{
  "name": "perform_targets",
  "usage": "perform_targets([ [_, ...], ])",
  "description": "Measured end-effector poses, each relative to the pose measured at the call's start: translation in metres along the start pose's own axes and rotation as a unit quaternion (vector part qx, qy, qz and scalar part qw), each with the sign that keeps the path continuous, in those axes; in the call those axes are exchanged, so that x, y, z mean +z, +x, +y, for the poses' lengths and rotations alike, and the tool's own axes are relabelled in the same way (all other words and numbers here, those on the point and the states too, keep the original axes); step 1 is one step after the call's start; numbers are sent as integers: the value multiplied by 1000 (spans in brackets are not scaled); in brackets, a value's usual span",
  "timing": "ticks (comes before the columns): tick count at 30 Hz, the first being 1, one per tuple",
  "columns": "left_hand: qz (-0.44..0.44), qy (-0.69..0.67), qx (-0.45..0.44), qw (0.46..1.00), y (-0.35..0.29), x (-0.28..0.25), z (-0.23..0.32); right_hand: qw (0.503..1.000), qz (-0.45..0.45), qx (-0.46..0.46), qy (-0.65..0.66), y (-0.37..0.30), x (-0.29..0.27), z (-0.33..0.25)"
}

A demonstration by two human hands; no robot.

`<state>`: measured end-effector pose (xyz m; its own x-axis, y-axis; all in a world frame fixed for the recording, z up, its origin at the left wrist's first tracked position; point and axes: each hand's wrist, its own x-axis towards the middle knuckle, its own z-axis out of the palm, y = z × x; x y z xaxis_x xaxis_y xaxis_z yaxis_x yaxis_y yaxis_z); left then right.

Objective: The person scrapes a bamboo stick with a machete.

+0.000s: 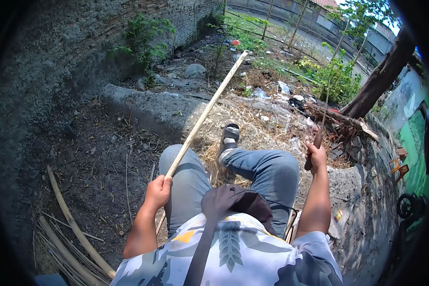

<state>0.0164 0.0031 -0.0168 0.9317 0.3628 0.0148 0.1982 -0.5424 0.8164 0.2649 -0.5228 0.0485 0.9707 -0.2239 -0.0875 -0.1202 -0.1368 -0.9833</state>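
The pale stick (207,114) slants up and away in front of me, crossing my left knee, its far end raised toward the littered ground ahead. My left hand (158,191) grips it near the lower part, fingers curled tight around the wood. In my right hand (316,157) I hold a long, thin-bladed knife (319,138) by its dark handle, fingers wrapped around it and the blade pointing upward, well apart from the stick. Between my hands are my jeans (276,171), with a dark bag (236,202) at my lap. More long strips (76,224) lie on the soil at my left, near the rough wall (81,57); a leaning tree trunk (381,74) stands beyond my right hand.
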Motion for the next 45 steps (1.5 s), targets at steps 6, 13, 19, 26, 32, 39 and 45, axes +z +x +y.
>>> perform_targets([
  [6, 12, -7, -12, 1000, 0, 2, -19, 999, -39, -16, -4, -98, 2, 34],
  [13, -10, -6, -27, 1000, 5, 4, -6, 998, -21, -18, -59, -119, 17, 80],
  [19, 9, -30, -23, 999, 0, 6, -11, 982, -52, -32, -180, -112, 34, 88],
  [26, -6, 5, -33, 999, 3, 3, -8, 987, -135, 41, -78, -111, 25, 78],
  [32, -3, 1, -26, 1000, 0, 1, -10, 979, -183, 64, -60, -137, 3, 69],
  [39, 0, -14, -30, 999, -1, 0, -13, 984, -149, 73, -68, -165, -9, 9],
  [45, 3, -25, -9, 1000, 2, -1, -10, 991, -122, -61, -11, -145, -6, -43],
])
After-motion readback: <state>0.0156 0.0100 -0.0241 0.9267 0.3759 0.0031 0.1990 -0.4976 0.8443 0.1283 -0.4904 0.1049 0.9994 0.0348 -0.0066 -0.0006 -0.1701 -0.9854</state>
